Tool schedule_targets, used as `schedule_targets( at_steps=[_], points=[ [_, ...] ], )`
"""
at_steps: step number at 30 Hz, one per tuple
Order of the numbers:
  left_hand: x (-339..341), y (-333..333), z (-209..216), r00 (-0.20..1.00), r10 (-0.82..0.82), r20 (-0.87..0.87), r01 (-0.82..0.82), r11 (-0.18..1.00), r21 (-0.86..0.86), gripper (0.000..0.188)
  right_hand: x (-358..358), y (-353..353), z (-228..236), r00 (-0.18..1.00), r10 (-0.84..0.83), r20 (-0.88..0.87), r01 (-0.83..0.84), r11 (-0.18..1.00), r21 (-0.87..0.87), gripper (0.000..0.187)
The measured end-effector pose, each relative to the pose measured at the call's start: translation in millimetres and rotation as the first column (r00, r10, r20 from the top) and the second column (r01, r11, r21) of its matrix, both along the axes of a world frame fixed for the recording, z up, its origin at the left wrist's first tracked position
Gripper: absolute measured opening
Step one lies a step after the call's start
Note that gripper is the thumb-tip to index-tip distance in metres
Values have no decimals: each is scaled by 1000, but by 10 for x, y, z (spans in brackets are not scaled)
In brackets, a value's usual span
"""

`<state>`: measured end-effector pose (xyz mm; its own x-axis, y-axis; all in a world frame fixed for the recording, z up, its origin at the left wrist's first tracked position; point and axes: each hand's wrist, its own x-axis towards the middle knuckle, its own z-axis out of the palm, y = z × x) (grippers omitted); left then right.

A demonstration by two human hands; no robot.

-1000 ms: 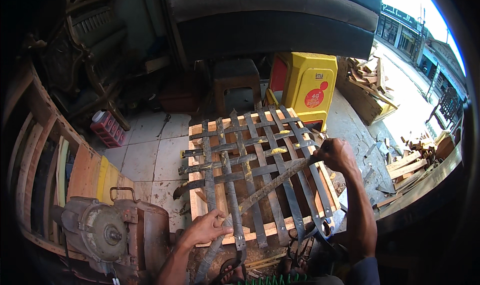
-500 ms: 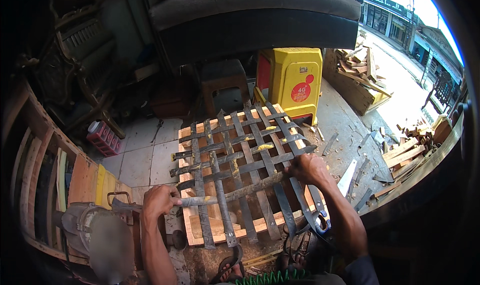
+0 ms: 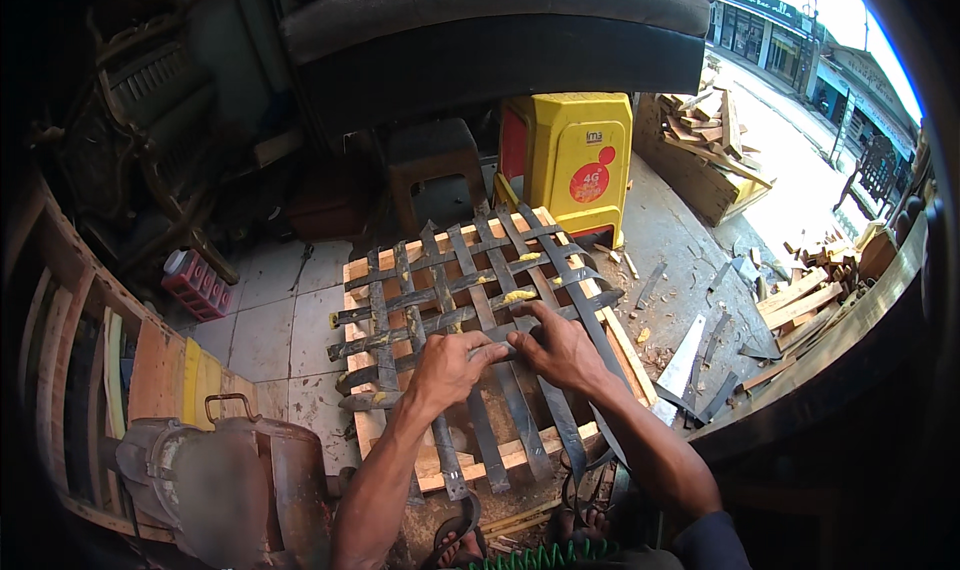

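Note:
A light wooden frame (image 3: 628, 368) lies in front of me, crossed by a lattice of dark rubber straps (image 3: 487, 440) with yellow smears. Both hands meet over its middle, on a strap that runs crosswise and whose left end (image 3: 368, 401) sticks out past the frame. My left hand (image 3: 447, 368) is closed, its thumb and fingers pinching this strap. Just to its right, my right hand (image 3: 560, 348) is also closed on the strap, with the index finger raised. The hands hide most of the gripped stretch.
A handsaw (image 3: 683, 355) lies on the floor right of the frame, among rubber offcuts. Behind stand a yellow plastic stool (image 3: 600, 200) and a dark stool (image 3: 430, 160). Wood scraps (image 3: 805, 305) lie at right. A metal machine (image 3: 290, 480) stands at left; a green coiled hose (image 3: 540, 554) is nearest me.
My left hand has moved right and up from the strap's left end to the middle. My right hand has slid left from the frame's right side, so both hands are now close together.

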<state>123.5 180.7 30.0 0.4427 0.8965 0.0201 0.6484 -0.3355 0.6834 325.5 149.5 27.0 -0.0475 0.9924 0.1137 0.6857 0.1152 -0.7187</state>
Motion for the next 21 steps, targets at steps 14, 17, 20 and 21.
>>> schedule_targets(
  at_steps=[14, 17, 20, 21],
  points=[
    [-183, -42, 147, 866, 249, -434, -196, 967, 162, 36, 196, 43, -524, 993, 46, 113, -23, 980, -197, 33],
    [-180, -79, 157, 854, 230, -468, -175, 972, 157, 33, 203, 41, -580, 992, 50, 115, -24, 976, -218, 32],
    [-137, -69, 277, 856, 198, -478, -163, 980, 115, 30, 218, 80, -642, 990, 58, 129, -29, 975, -219, 31],
    [-169, -84, 280, 862, 198, -467, -157, 980, 125, 32, 216, 92, -660, 989, 64, 135, -34, 975, -218, 31]
  ],
)
